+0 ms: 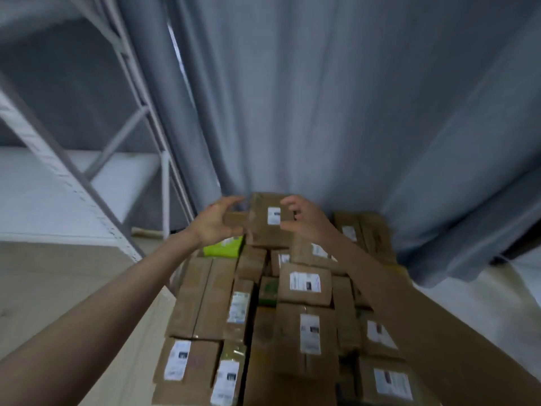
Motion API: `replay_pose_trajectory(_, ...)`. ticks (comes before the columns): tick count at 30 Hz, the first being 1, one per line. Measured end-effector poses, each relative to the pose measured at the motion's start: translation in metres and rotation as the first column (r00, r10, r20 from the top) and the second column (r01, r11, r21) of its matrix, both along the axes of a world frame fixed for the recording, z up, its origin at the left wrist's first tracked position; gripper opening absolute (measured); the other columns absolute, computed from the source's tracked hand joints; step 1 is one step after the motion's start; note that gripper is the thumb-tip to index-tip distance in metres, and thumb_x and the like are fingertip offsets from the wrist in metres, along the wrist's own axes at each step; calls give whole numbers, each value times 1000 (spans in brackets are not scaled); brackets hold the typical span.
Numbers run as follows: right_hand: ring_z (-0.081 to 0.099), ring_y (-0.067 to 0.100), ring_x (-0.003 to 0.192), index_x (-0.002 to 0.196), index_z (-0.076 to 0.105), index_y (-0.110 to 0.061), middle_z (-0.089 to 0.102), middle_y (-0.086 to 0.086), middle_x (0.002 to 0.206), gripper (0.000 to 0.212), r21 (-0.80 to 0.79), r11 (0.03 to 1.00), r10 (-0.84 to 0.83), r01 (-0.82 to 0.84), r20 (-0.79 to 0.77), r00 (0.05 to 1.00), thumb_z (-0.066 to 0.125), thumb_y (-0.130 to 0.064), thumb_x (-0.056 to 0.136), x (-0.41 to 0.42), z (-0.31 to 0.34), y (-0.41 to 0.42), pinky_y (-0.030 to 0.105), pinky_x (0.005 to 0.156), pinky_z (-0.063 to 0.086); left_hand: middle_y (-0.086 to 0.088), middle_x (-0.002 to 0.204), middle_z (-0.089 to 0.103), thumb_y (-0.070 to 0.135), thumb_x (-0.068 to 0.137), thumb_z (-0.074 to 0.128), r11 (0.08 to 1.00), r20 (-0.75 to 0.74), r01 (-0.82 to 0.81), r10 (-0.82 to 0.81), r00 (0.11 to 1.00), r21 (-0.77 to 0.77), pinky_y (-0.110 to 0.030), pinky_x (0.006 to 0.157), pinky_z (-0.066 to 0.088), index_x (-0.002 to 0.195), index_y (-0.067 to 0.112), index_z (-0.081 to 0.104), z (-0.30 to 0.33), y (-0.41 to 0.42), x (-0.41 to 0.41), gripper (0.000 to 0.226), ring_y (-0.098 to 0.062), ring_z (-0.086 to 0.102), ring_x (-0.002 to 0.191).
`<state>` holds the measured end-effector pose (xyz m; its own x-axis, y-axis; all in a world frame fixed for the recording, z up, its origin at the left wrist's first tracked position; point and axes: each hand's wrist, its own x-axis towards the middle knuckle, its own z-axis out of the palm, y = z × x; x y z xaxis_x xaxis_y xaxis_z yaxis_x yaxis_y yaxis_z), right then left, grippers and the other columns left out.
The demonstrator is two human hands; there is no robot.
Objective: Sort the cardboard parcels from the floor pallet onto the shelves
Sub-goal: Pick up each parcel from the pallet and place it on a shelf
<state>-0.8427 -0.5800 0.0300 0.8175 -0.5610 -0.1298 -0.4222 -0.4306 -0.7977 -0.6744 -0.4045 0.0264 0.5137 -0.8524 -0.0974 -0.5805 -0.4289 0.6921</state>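
- While both arms reached out over the pile, the head view showed the left hand (216, 222) and the right hand (304, 218) on either side of the top box (265, 219) at the far end of the stack, close against the curtain (322, 98).
- The left fingers (231, 200) were curled in a wide C, the thumb below; they seemed to touch a smaller box (234, 220) lying just left of the top box, though blur left a firm hold uncertain.
- The right fingers (288, 205) were half-curled and spread at the top box's right edge, near its white label (273, 215); contact could not be told.
- The top box sat highest on the parcels (304, 284), with a green packet (224, 247) just below the left hand.
- The shelves (126, 177) stood to the left, their boards bare where seen.
- To do this well, I judge both palms should close squarely on opposite sides before lifting, raise the box straight up so neighbours do not slide, then swing left toward the shelves.
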Motion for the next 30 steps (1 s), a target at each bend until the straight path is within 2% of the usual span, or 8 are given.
replay_pose_trajectory(2,56,17,106,132,60,-6,55,1,114,53,-58,996,65,-64,23,998,78,-3,83,19,25,10,19,85,42,-11,151,46,10,81,83,999,73,-34,35,997,-5,-29,112,35,150,11,43,29,20,7,79,-25,45,138)
replay_pose_trajectory(4,51,15,102,133,59,-7,51,2,113,53,-97,986,138,-133,42,990,77,-4,83,35,46,23,22,82,42,-12,152,44,14,82,82,997,143,-74,74,987,-5,-31,115,33,150,11,42,54,44,16,79,-26,43,140)
replay_pose_trajectory(10,55,17,107,130,61,-10,59,13,122,53,-210,928,328,-307,70,942,78,-3,80,83,94,72,28,92,44,-7,152,46,22,84,81,967,272,-252,253,928,-40,-30,111,36,151,18,42,105,130,35,77,-26,45,137)
replay_pose_trajectory(12,55,18,109,132,59,-13,57,9,123,53,-225,897,401,-379,60,914,78,-7,83,103,108,94,32,95,46,-2,153,46,26,84,80,948,311,-310,315,897,-64,-23,102,35,151,23,42,116,163,39,77,-23,46,136)
replay_pose_trajectory(14,52,14,102,134,57,-16,53,3,120,52,-232,864,473,-447,69,878,76,-11,85,123,121,121,31,91,45,2,152,46,32,84,79,924,349,-377,377,858,-71,-26,100,37,151,29,41,126,199,43,77,-21,47,134)
replay_pose_trajectory(18,58,22,110,136,55,-21,53,5,129,52,-253,786,594,-564,58,802,74,-14,88,161,143,193,33,90,48,6,149,46,37,83,78,854,367,-517,500,784,-59,-41,104,45,150,35,40,145,282,53,76,-18,49,131)
replay_pose_trajectory(24,55,19,98,135,56,-25,54,5,128,53,-278,697,708,-661,120,696,75,-17,86,221,166,324,29,84,45,1,146,50,31,84,79,756,385,-649,623,680,-77,-23,97,36,150,28,43,164,419,71,75,-16,49,128)
replay_pose_trajectory(30,55,18,105,136,53,-29,51,1,130,54,-266,631,774,-729,150,615,74,-22,87,277,165,446,24,76,44,-3,147,50,30,84,79,705,398,-707,666,631,-59,-29,105,39,149,25,44,169,542,101,74,-19,50,129)
